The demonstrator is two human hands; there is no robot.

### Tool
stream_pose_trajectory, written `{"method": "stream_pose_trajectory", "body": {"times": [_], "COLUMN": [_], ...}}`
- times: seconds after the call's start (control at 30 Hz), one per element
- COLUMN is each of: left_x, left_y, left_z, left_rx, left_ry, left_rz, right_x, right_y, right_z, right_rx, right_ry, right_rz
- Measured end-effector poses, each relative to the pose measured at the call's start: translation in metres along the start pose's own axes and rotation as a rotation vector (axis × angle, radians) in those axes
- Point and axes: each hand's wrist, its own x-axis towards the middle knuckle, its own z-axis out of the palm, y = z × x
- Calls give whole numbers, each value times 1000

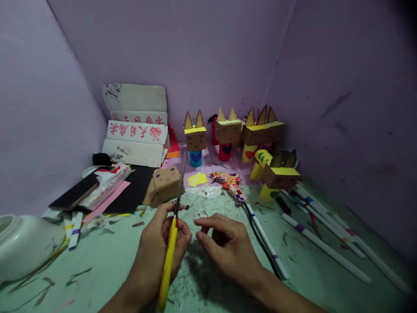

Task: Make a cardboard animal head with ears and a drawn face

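Note:
My left hand (163,248) is closed around yellow-handled scissors (170,256) near the bottom centre, their closed metal blades pointing up and away. To its right is my right hand (224,243), fingers curled, with thumb and index fingertips slightly apart and nothing seen between them. The two hands do not touch. Just beyond the left hand lies a brown cardboard box (166,182) with dots drawn on it. Past the right hand rests a glue gun (231,184) covered in a colourful pattern, its dark cable running toward the right forearm.
Several cardboard-headed figures (196,139) with pointed ears stand at the back. White tubes (325,248) lie on the right. A folded white carton (135,130) leans on the back wall. A white pot (29,248), a dark notebook (73,191) and paper scraps are on the left.

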Motion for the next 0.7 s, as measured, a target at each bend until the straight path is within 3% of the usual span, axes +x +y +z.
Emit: {"method": "stream_pose_trajectory", "body": {"times": [0.1, 0.17, 0.4, 0.7], "left_x": [3, 5, 4, 5], "left_y": [0, -2, -4, -3], "left_z": [-5, -8, -11, -7], "left_rx": [-85, -181, -492, -647], "left_ry": [-78, -154, -343, -327], "left_rz": [-83, -153, -419, -523], "right_x": [0, 1, 5, 6], "right_y": [3, 3, 2, 1], "right_z": [-8, -9, -5, -4], "right_rx": [-32, 2, 225, 258], "right_ry": [-108, -166, -165, -133], "right_rz": [-236, -267, -102, -59]}}
